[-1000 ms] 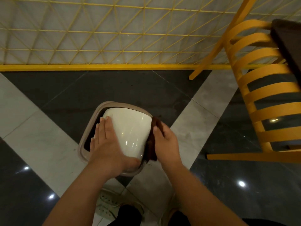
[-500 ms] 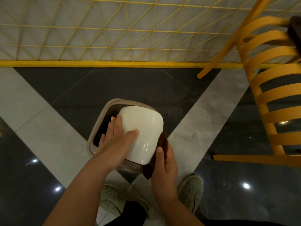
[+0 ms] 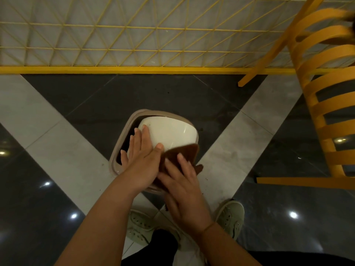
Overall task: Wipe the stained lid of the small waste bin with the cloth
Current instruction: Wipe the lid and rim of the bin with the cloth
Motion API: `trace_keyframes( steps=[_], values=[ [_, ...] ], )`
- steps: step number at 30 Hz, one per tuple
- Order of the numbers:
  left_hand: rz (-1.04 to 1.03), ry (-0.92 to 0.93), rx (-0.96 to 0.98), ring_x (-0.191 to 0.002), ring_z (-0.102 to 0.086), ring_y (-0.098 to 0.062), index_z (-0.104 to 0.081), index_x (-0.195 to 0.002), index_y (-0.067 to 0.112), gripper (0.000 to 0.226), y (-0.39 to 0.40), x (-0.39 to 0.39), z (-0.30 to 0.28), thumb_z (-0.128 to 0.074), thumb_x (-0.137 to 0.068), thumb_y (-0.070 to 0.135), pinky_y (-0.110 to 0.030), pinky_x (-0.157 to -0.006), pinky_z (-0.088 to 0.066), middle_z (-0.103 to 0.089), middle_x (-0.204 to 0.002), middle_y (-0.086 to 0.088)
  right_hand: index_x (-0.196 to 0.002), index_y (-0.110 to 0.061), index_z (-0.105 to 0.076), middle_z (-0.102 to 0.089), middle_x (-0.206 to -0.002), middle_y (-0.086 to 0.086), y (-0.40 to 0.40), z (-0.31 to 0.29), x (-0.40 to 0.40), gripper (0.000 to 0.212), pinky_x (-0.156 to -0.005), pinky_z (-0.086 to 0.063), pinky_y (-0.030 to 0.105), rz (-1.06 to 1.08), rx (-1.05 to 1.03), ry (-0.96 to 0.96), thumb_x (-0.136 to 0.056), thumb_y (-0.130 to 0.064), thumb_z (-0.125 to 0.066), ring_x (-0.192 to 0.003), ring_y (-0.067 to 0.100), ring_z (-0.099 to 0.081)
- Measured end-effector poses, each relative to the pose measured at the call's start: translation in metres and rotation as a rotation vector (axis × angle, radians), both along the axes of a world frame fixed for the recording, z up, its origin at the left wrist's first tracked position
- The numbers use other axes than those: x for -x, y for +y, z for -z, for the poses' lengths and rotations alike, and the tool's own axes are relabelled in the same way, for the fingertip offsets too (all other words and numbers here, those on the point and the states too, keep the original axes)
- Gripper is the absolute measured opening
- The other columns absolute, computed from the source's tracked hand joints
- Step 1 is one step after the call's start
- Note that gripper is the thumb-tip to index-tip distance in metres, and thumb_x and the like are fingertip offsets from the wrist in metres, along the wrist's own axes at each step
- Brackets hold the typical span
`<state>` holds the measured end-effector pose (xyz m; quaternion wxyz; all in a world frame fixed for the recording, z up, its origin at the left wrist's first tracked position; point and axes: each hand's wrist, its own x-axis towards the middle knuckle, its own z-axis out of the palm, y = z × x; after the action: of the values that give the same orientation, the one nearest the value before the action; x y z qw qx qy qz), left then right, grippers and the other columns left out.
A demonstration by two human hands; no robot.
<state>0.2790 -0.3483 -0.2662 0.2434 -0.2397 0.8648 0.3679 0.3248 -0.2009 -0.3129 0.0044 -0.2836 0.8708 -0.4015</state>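
Observation:
A small beige waste bin (image 3: 123, 140) stands on the tiled floor, seen from above. Its white swing lid (image 3: 169, 131) is tilted, showing the dark inside along the left. My left hand (image 3: 142, 162) lies against the lid's left side with straight fingers, the thumb resting across its near face. A brown cloth (image 3: 182, 152) covers the lid's near right corner. My right hand (image 3: 184, 189) presses it there with flat, spread fingers. Part of the cloth hangs below that hand.
A yellow slatted chair (image 3: 326, 116) stands close on the right, one leg reaching toward the bin. A yellow wire grid panel (image 3: 134, 70) runs along the floor behind. My two pale shoes (image 3: 140, 225) (image 3: 230, 215) are just below the bin.
My right hand has carried the cloth from the lid's right side round to its near corner and now lies flat on it. My left hand stays on the lid's left side.

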Motion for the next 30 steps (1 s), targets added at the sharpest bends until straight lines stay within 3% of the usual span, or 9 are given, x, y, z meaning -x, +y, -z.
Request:
trace_keyframes(
  steps=[2, 4, 8, 11, 14, 17, 21, 27, 30],
  values=[
    [-0.04, 0.002, -0.045, -0.143, 0.021, -0.01, 0.019, -0.147, 0.035, 0.061, 0.0, 0.003, 0.001, -0.022, -0.101, 0.041, -0.039, -0.115, 0.015, 0.025, -0.157, 0.009, -0.138, -0.031, -0.043, -0.029, -0.153, -0.013, -0.004, -0.005, 0.012, 0.043, -0.121, -0.006, 0.043, 0.064, 0.061, -0.09, -0.096, -0.025, -0.041, -0.149, 0.018, -0.01],
    [-0.058, 0.004, -0.066, -0.143, 0.022, -0.01, 0.019, -0.147, 0.036, 0.061, 0.002, 0.005, -0.001, -0.022, -0.101, 0.04, -0.039, -0.116, 0.014, 0.025, -0.156, 0.009, -0.138, -0.04, -0.041, -0.022, -0.156, -0.018, -0.012, -0.009, 0.011, 0.043, -0.119, -0.008, 0.046, 0.153, 0.107, -0.173, -0.097, -0.028, -0.039, -0.149, 0.016, -0.006],
    [-0.064, 0.015, -0.018, -0.144, 0.019, -0.011, 0.018, -0.147, 0.036, 0.059, 0.008, 0.004, -0.004, -0.019, -0.101, 0.039, -0.041, -0.117, 0.013, 0.023, -0.157, 0.009, -0.145, -0.058, -0.001, 0.009, -0.158, -0.027, -0.028, -0.006, -0.027, 0.052, -0.116, 0.001, 0.035, 0.3, 0.111, -0.372, -0.099, -0.049, -0.025, -0.148, 0.011, 0.013],
    [0.014, 0.038, 0.077, -0.145, 0.016, -0.015, 0.02, -0.146, 0.037, 0.061, 0.013, 0.003, -0.001, -0.016, -0.099, 0.047, -0.043, -0.116, 0.012, 0.021, -0.158, 0.009, -0.143, -0.06, 0.006, 0.016, -0.155, -0.031, -0.027, 0.001, -0.042, 0.051, -0.115, 0.002, 0.034, 0.322, 0.121, -0.415, -0.097, -0.058, -0.017, -0.146, 0.007, 0.017],
    [0.05, 0.051, 0.117, -0.146, 0.016, -0.016, 0.022, -0.146, 0.037, 0.066, 0.013, 0.0, 0.003, -0.017, -0.096, 0.054, -0.043, -0.115, 0.012, 0.021, -0.158, 0.008, -0.145, -0.057, -0.002, 0.007, -0.157, -0.03, -0.026, -0.003, -0.025, 0.052, -0.119, -0.005, 0.039, 0.39, 0.278, -0.49, -0.097, -0.057, -0.022, -0.148, 0.004, 0.008],
    [0.059, 0.049, 0.144, -0.146, 0.016, -0.017, 0.023, -0.146, 0.037, 0.068, 0.012, 0.0, 0.006, -0.018, -0.095, 0.055, -0.044, -0.115, 0.011, 0.021, -0.158, 0.007, -0.15, -0.044, -0.016, -0.015, -0.159, -0.019, -0.026, -0.012, 0.015, 0.053, -0.12, -0.018, 0.042, 0.531, 0.486, -0.601, -0.099, -0.045, -0.031, -0.146, 0.001, -0.013],
    [0.039, 0.06, 0.168, -0.146, 0.014, -0.018, 0.021, -0.146, 0.034, 0.068, 0.017, -0.001, 0.006, -0.016, -0.094, 0.056, -0.044, -0.115, 0.01, 0.018, -0.159, 0.005, -0.145, -0.055, -0.02, -0.029, -0.151, -0.025, -0.021, -0.013, 0.032, 0.053, -0.116, -0.03, 0.043, 0.575, 0.606, -0.755, -0.095, -0.052, -0.035, -0.138, -0.003, -0.029],
    [0.027, 0.057, 0.179, -0.146, 0.015, -0.018, 0.022, -0.146, 0.033, 0.069, 0.018, 0.001, 0.003, -0.016, -0.094, 0.056, -0.045, -0.116, 0.009, 0.019, -0.159, 0.005, -0.137, -0.068, -0.012, -0.022, -0.148, -0.039, -0.036, -0.006, -0.035, 0.058, -0.116, -0.031, 0.038, 0.587, 0.588, -0.73, -0.087, -0.062, -0.04, -0.137, -0.011, -0.025],
    [0.047, 0.065, 0.183, -0.145, 0.017, -0.017, 0.022, -0.147, 0.032, 0.07, 0.018, 0.0, 0.003, -0.018, -0.094, 0.055, -0.046, -0.116, 0.009, 0.02, -0.158, 0.005, -0.146, -0.055, -0.013, -0.02, -0.154, -0.028, -0.036, -0.004, -0.024, 0.059, -0.117, -0.027, 0.042, 0.596, 0.562, -0.654, -0.092, -0.057, -0.036, -0.142, -0.004, -0.021]
  ],
)
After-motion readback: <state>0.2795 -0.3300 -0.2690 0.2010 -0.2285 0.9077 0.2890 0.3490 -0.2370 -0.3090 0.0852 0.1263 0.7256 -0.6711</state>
